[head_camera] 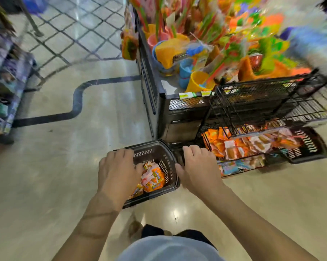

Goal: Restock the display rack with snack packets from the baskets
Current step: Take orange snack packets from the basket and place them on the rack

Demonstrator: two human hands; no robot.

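in the head view, a black plastic basket (155, 153) is sitting on the pale shiny floor (46, 176), just left of a black wire display rack (253, 102). orange snack packets (153, 178) are lying in the bottom of this basket. the left hand (117, 170) is reaching down over the basket's left rim, fingers curled loosely inward and touching the top of the packets; whether they are actually pinching a packet is not clear. the right hand (196, 166) is resting palm down on the basket's right rim, fingers bent over the edge next to the rack.

the rack's upper wire shelves are looking mostly bare, while its lowest shelf is carrying orange and white packets (239, 146). a second black basket (307, 146) is sitting at the right end of that low shelf, partly behind the wire. behind the rack, a grey display stand (168, 87) is holding bright plastic toys (206, 49), blurred by motion. a dark curving line (78, 98) is running across the floor to the left, and a blurred shelf of goods (6, 87) is showing at the far left edge.
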